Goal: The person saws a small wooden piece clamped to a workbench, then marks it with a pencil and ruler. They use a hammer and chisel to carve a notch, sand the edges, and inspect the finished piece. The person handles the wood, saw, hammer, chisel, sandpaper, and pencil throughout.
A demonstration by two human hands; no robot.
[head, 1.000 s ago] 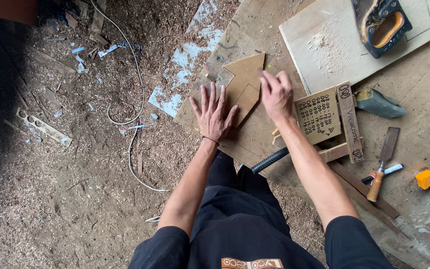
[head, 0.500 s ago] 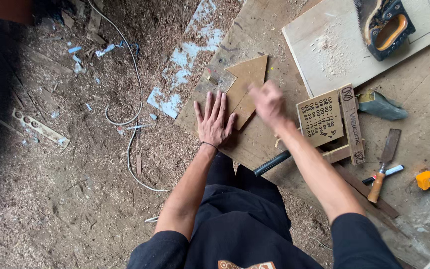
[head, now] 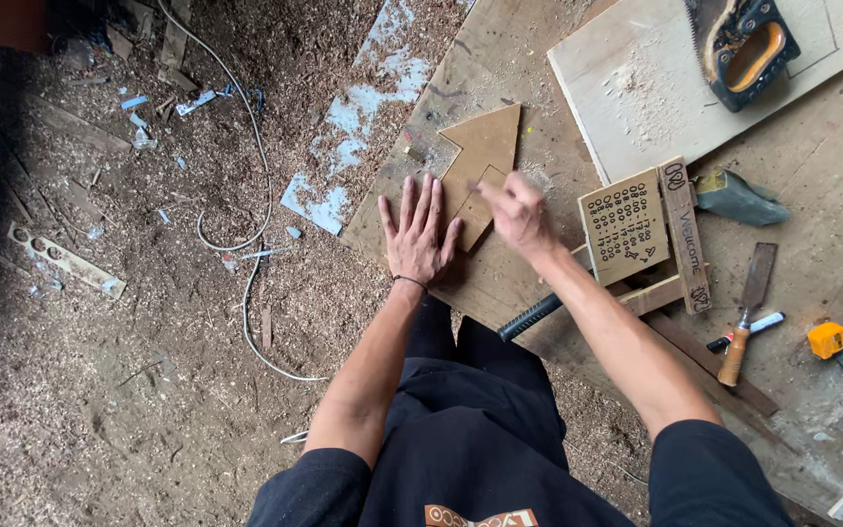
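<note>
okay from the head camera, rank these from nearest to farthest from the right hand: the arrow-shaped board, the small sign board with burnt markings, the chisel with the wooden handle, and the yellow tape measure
From the right hand:
1. Arrow-shaped board, directly under its fingers, to its left.
2. Small sign board, just to its right.
3. Chisel, farther right and lower.
4. Yellow tape measure, farthest, near the right edge.

A sawdust-strewn floor (head: 148, 390) carries a plywood sheet (head: 500, 283), on which lie an arrow-shaped board (head: 485, 146) and a chisel (head: 745, 312).

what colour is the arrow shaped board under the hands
Plain light brown, like bare fibreboard: the arrow-shaped board shows best in the head view.
</note>
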